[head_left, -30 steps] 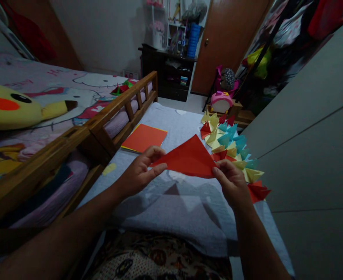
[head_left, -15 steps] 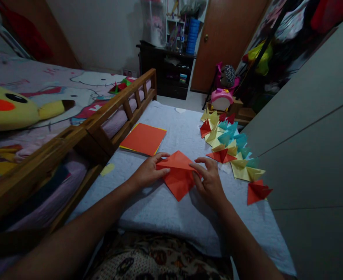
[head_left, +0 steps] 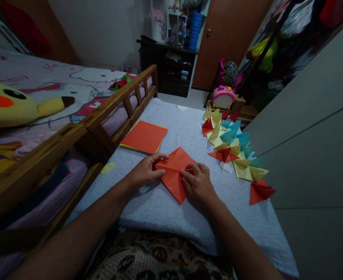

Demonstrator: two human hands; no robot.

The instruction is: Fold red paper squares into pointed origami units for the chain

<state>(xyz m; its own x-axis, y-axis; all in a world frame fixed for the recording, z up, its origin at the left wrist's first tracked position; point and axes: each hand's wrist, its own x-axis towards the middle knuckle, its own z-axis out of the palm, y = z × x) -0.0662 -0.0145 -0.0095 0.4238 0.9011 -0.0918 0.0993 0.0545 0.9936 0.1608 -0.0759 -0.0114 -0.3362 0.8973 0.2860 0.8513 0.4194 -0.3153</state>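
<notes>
A creased orange-red sheet of origami paper [head_left: 173, 177] is held in front of me, turned like a diamond, with a crease across its middle. My left hand [head_left: 146, 170] pinches its left corner between thumb and fingers. On the right side, my right hand [head_left: 197, 179] has its fingers closed on the paper near the middle crease; the right corner is hidden behind them. Beyond my left hand lies a stack of square paper [head_left: 144, 137], orange on top with a yellow edge showing.
Several folded paper pieces in yellow [head_left: 248, 170], blue [head_left: 231, 134] and red [head_left: 261, 190] stand along the right side of the cloth-covered surface [head_left: 148, 217]. A wooden bed rail [head_left: 121, 99] borders the left. A white cabinet panel [head_left: 314, 155] rises at the right.
My right hand has moved left from the paper's right corner toward the middle crease, and its fingers have closed in. My left hand keeps its hold on the left corner.
</notes>
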